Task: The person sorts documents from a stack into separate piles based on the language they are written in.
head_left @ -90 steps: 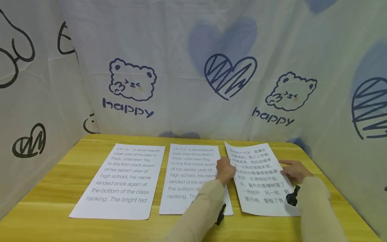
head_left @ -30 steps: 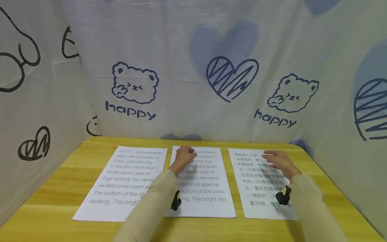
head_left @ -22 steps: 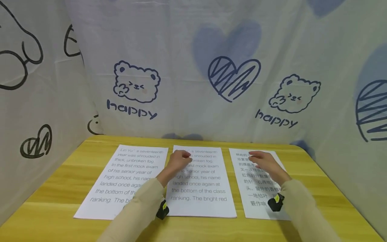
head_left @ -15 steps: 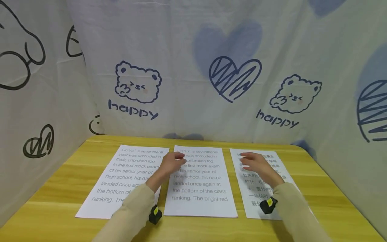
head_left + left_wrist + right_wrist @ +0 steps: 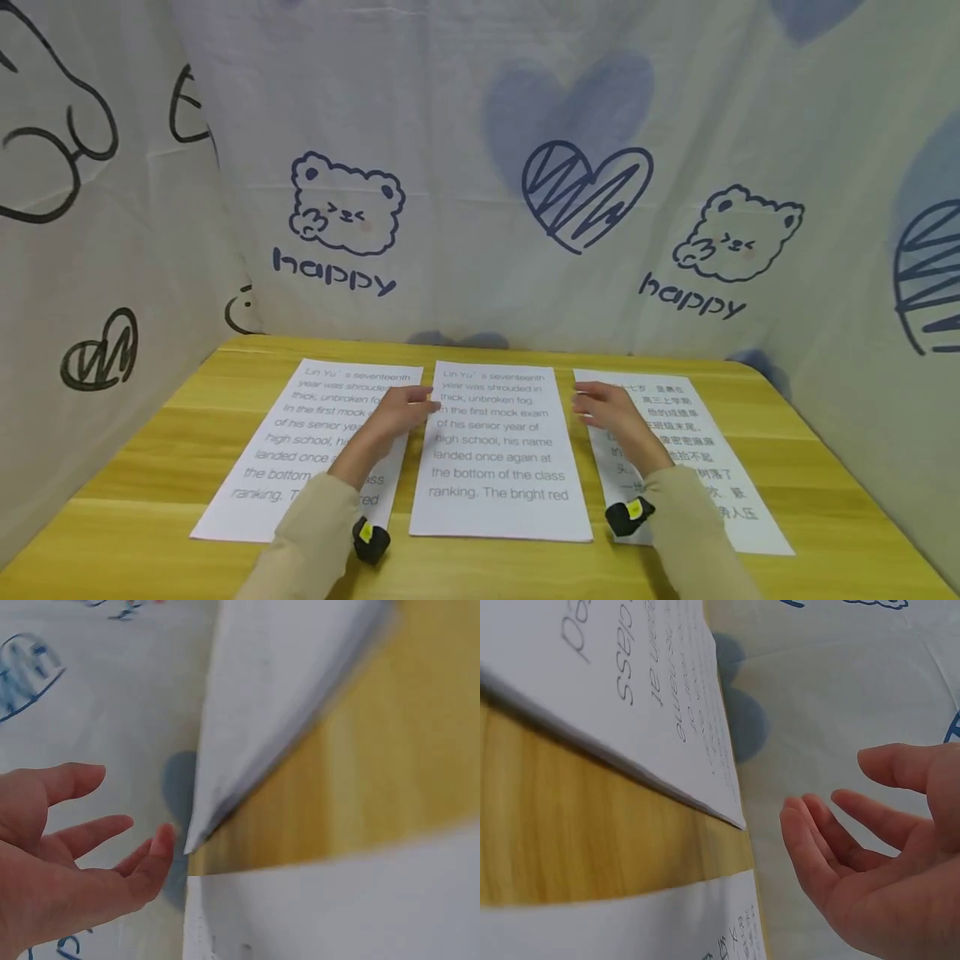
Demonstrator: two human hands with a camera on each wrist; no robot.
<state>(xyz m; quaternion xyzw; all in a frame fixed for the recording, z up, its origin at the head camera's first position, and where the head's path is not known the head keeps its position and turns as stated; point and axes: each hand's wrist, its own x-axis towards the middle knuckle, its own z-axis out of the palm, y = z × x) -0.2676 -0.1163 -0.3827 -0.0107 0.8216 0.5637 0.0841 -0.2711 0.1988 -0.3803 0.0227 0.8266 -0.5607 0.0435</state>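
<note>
A stack of printed English sheets lies in the middle of the table, its thick edge showing in the right wrist view. To its left lies another English page; to its right, a page of Chinese text lies flat. My left hand hovers over the gap between the left page and the middle stack. Over the left edge of the Chinese page is my right hand. Both hands have loosely bent fingers, with nothing held in the left wrist view's hand or the right wrist view's hand.
The yellow wood-grain table carries all the paper. A white cloth with blue hearts and bear drawings hangs behind it and along both sides. Each wrist bears a small black camera mount.
The Chinese page, earlier gripped with its top corner raised, has been let go and lies flat. Both hands have since moved left, the left one off the middle stack.
</note>
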